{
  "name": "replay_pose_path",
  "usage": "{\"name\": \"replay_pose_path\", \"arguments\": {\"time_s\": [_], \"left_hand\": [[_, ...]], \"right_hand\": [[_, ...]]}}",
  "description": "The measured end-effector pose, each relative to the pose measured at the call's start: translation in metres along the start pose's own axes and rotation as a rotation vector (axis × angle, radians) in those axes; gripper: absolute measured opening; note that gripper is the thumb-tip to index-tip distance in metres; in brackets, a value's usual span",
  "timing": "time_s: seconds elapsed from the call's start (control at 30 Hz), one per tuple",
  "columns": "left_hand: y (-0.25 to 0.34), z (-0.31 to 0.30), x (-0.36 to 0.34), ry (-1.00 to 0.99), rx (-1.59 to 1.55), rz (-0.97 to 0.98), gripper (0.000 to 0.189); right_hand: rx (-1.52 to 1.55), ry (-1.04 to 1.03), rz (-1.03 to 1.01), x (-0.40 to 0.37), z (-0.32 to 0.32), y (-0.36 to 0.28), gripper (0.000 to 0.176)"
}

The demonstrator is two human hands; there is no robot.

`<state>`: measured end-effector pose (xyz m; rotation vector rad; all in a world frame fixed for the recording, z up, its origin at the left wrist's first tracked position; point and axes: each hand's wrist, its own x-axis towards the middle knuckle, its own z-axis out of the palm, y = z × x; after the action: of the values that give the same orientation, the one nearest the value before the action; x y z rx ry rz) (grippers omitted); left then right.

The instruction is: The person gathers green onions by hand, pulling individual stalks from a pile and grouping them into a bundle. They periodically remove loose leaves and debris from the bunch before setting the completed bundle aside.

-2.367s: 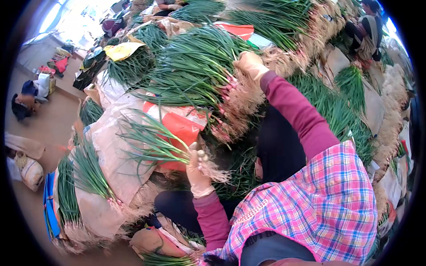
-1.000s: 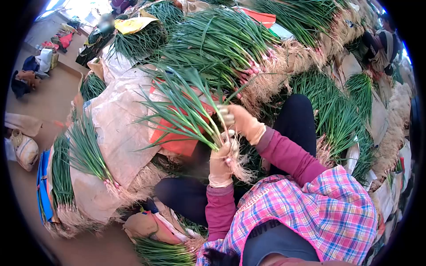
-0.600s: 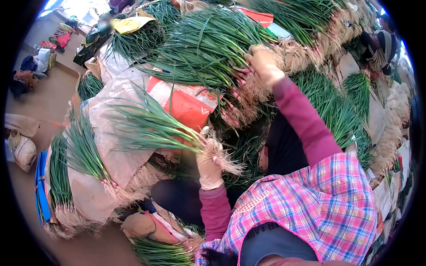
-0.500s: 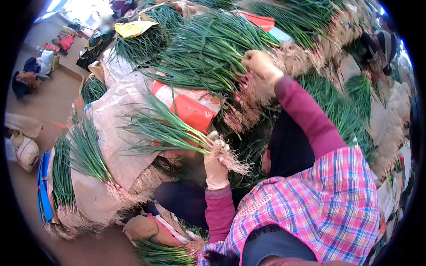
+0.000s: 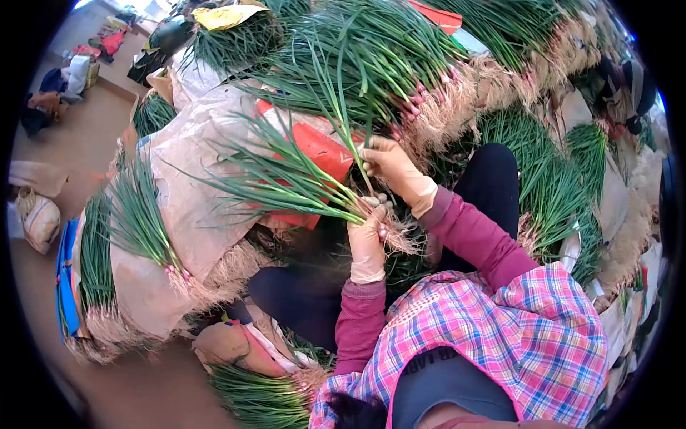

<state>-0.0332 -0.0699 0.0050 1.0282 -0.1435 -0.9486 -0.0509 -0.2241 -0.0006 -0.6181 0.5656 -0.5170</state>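
My gloved left hand (image 5: 367, 242) is wrapped round a small bunch of spring onions (image 5: 296, 184) near the bulbs. The green leaves fan out to the left and the pale roots hang to the right. Just above it, my gloved right hand (image 5: 397, 171) pinches a few thin spring onion stalks (image 5: 341, 118), leaves pointing up and roots down beside the bunch. Behind my right hand lies a large heap of spring onions (image 5: 379, 61) with pink bulbs and tan roots. A red and white sack (image 5: 318, 154) shows between the heap and the bunch.
A loose bunch (image 5: 146, 222) rests on a beige sack sheet (image 5: 207, 161) at left. Another bundle (image 5: 261, 397) lies low beside my legs. More spring onions (image 5: 547, 179) are stacked at right. On the floor at far left is a stuffed bag (image 5: 41, 223).
My right hand has come down from the heap towards my left hand, bringing a few stalks with it. My left hand and its bunch have moved slightly up and right.
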Motion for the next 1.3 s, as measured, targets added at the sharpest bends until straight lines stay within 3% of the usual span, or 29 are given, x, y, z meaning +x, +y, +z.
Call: {"name": "replay_pose_path", "arguments": {"time_s": [0.03,0.07,0.13,0.17,0.2,0.27,0.3,0.33,0.4,0.47,0.5,0.57,0.6,0.67,0.73,0.77,0.8,0.87,0.93,1.0,1.07,1.17,1.2,1.27,1.3], "left_hand": [[0.002,-0.003,0.0,-0.077,-0.107,-0.043,0.017],[0.003,-0.007,-0.001,-0.156,-0.208,-0.089,0.017],[0.013,-0.007,-0.008,-0.303,-0.347,-0.054,0.017],[0.016,-0.01,-0.012,-0.291,-0.337,0.037,0.017],[0.02,-0.012,-0.012,-0.289,-0.323,0.128,0.018],[0.036,-0.006,-0.011,-0.23,-0.381,0.219,0.028],[0.044,-0.006,-0.009,-0.204,-0.345,0.197,0.032],[0.047,-0.007,-0.008,-0.17,-0.313,0.179,0.035],[0.043,-0.008,-0.007,-0.098,-0.079,0.105,0.031],[0.025,-0.004,-0.001,-0.077,-0.101,0.049,0.027],[0.02,0.002,0.0,-0.024,-0.147,-0.006,0.026],[0.013,-0.002,0.009,-0.042,-0.052,-0.001,0.021],[0.007,-0.012,0.01,-0.065,-0.018,-0.051,0.018],[0.005,-0.006,0.011,0.031,0.008,-0.012,0.016],[0.008,-0.012,0.009,-0.023,0.041,-0.114,0.019],[0.009,-0.005,0.006,-0.012,0.032,-0.107,0.019],[0.01,0.001,0.002,-0.002,0.017,-0.095,0.02],[0.012,-0.007,-0.003,-0.072,0.002,0.005,0.021],[0.025,-0.004,-0.011,-0.068,0.004,0.186,0.021],[0.043,0.011,-0.022,-0.044,-0.138,0.232,0.024],[0.035,-0.001,-0.012,-0.072,-0.191,0.174,0.032],[0.028,-0.003,-0.005,-0.099,-0.101,0.032,0.034],[0.02,-0.008,-0.002,-0.089,-0.069,-0.023,0.033],[0.019,0.006,-0.002,-0.143,-0.201,-0.059,0.025],[0.013,-0.001,0.001,-0.167,-0.18,-0.095,0.024]], "right_hand": [[0.314,0.017,0.228,-0.001,0.001,-0.006,0.009],[0.547,-0.21,0.303,0.017,-0.029,0.005,0.01],[0.499,-0.17,0.157,0.017,-0.024,-0.003,0.01],[-0.261,-0.058,-0.096,0.0,-0.015,-0.001,0.015],[-0.682,-0.163,0.063,-0.015,-0.008,-0.006,0.022],[-1.414,-0.124,-0.476,-0.031,-0.02,0.003,0.027],[-1.572,0.233,-0.75,-0.035,-0.014,-0.019,0.032],[-1.576,0.566,-0.773,-0.034,-0.007,-0.051,0.031],[-1.773,0.793,-0.775,-0.016,-0.028,-0.1,0.024],[-1.598,0.507,-0.429,-0.003,-0.04,-0.096,0.025],[-1.503,0.339,-0.533,-0.004,-0.049,-0.077,0.028],[-1.012,0.111,-0.297,-0.043,-0.025,-0.03,0.023],[-0.985,0.005,-0.307,-0.053,-0.032,-0.001,0.021],[-0.537,-0.034,-0.251,-0.062,-0.021,0.008,0.02],[-0.406,-0.08,0.008,-0.048,-0.029,-0.002,0.019],[-0.428,-0.159,0.004,-0.043,-0.032,0.007,0.012],[-0.433,-0.187,-0.016,-0.041,-0.031,0.011,0.011],[-0.787,0.013,-0.517,-0.027,-0.036,0.006,0.01],[-0.791,0.362,-0.779,-0.019,-0.021,-0.067,0.024],[-1.439,0.744,-1.07,0.022,-0.042,-0.134,0.021],[-1.604,0.63,-0.419,0.033,-0.033,-0.17,0.026],[-1.403,0.466,-0.524,0.02,-0.022,-0.154,0.022],[-1.16,0.281,-0.392,-0.001,-0.018,-0.135,0.024],[-0.976,0.008,-0.446,-0.037,-0.019,-0.065,0.018],[-0.764,-0.043,-0.226,-0.058,-0.007,-0.033,0.016]]}}
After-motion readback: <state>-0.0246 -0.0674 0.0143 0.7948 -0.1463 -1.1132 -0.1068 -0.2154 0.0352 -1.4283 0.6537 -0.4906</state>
